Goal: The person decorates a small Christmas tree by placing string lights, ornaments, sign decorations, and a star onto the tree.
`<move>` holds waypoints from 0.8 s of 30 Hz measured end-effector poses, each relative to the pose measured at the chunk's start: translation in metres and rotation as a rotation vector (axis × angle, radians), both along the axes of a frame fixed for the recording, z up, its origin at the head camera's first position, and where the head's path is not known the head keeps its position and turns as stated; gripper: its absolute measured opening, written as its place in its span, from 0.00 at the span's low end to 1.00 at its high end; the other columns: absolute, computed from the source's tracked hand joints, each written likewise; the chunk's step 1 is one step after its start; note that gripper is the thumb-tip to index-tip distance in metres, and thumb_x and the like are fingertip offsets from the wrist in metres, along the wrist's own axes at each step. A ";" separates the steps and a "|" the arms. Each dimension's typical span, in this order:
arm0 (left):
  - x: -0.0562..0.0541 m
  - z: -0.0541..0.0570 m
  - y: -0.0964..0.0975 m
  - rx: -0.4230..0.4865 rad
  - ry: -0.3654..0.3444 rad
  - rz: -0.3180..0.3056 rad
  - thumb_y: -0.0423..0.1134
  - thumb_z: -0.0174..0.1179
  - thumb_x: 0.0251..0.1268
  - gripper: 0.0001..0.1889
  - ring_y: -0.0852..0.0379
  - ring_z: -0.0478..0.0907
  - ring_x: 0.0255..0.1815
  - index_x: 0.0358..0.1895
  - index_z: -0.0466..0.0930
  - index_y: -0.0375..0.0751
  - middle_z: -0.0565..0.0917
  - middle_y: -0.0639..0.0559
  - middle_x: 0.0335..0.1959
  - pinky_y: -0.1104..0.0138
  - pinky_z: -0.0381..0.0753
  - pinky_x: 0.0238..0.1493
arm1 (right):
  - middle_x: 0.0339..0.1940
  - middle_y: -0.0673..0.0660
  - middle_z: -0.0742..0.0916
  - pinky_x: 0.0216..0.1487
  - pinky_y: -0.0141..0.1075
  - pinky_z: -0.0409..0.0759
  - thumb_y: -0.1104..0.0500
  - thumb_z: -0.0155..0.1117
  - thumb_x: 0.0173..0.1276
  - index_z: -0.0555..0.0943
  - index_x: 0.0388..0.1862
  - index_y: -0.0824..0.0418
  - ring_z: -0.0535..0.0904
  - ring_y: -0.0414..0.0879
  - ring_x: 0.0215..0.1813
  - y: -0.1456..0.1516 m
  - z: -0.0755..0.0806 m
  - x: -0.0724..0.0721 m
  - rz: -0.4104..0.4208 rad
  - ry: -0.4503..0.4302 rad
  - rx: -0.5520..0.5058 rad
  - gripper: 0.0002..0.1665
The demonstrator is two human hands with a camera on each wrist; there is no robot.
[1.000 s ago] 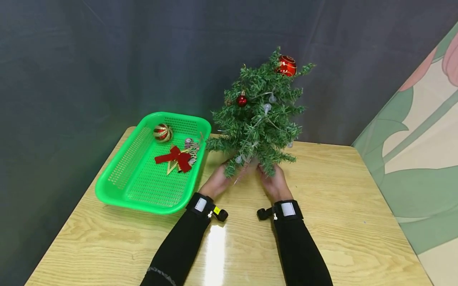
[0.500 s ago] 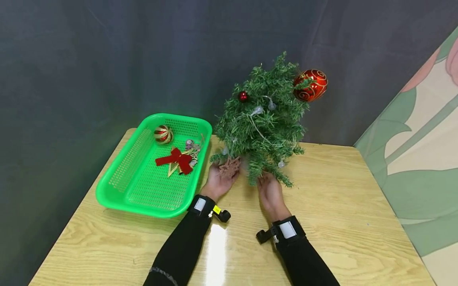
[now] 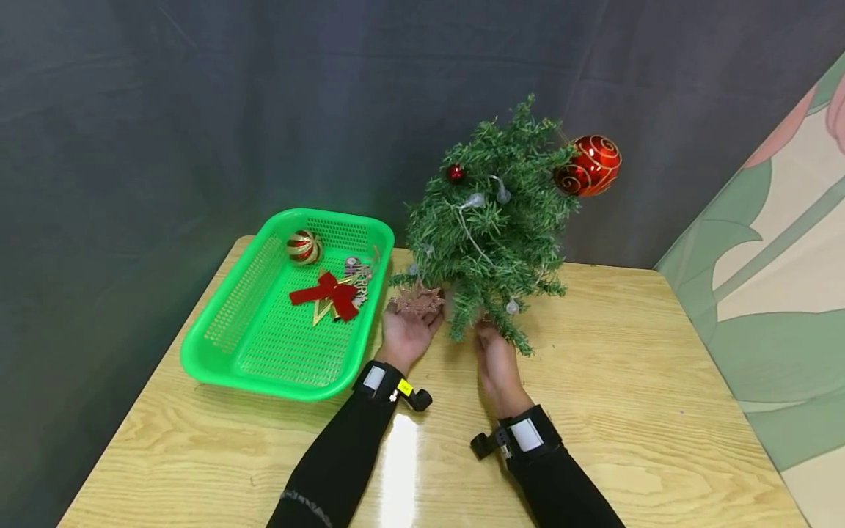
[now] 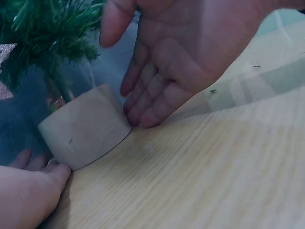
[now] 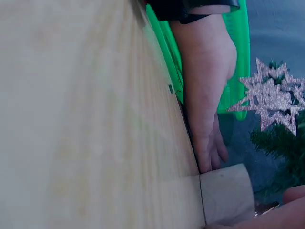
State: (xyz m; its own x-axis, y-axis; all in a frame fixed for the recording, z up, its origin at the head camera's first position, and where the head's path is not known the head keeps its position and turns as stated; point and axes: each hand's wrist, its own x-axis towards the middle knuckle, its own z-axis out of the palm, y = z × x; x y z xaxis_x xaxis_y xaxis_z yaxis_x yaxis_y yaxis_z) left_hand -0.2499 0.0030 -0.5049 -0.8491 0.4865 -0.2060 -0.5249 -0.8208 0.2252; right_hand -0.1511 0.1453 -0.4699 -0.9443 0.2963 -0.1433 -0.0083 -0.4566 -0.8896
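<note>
A small artificial Christmas tree (image 3: 495, 235) stands on the table, its round pale base (image 4: 86, 128) between my two hands. My left hand (image 3: 404, 339) lies palm up at the base's left, straight fingers against it in the right wrist view. A pink glitter star ornament (image 3: 416, 301) hangs just over that palm. From the right, my right hand (image 3: 499, 367) touches the base with loosely bent fingertips; its thumb stands apart in the left wrist view. A large red bauble (image 3: 590, 166) with gold swirls hangs at the tree's right, and a small dark red bauble (image 3: 455, 173) near its upper left.
A green plastic basket (image 3: 201, 359) stands left of the tree. In it lie a striped red and gold ball (image 3: 304, 248), a red bow (image 3: 335, 295) over a gold star, and a small lettered ornament (image 3: 359, 275). A dark curtain (image 3: 198, 110) hangs behind the table.
The tree has turned: the large red bauble swung to the right and nearer, and the pink star came round above my left palm. My right hand drew slightly back towards me.
</note>
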 end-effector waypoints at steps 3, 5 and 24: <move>0.011 0.002 0.002 -0.120 0.025 0.056 0.41 0.34 0.86 0.21 0.41 0.72 0.69 0.67 0.68 0.32 0.75 0.36 0.56 0.53 0.66 0.76 | 0.68 0.68 0.71 0.65 0.38 0.71 0.73 0.39 0.74 0.62 0.70 0.78 0.73 0.50 0.63 -0.009 0.001 0.012 0.027 -0.064 0.045 0.26; 0.021 0.005 0.003 -0.234 0.055 0.088 0.31 0.35 0.82 0.18 0.37 0.69 0.72 0.66 0.65 0.29 0.74 0.35 0.55 0.51 0.65 0.77 | 0.61 0.65 0.74 0.54 0.35 0.73 0.73 0.42 0.73 0.64 0.66 0.78 0.75 0.44 0.51 -0.017 0.002 0.023 0.095 -0.107 0.063 0.23; 0.138 0.089 -0.074 -0.822 0.314 -0.032 0.39 0.40 0.83 0.27 0.65 0.78 0.41 0.75 0.55 0.24 0.85 0.42 0.53 0.70 0.74 0.46 | 0.53 0.62 0.87 0.57 0.42 0.84 0.70 0.49 0.73 0.79 0.62 0.68 0.83 0.49 0.52 -0.059 0.055 0.047 0.823 0.197 0.719 0.22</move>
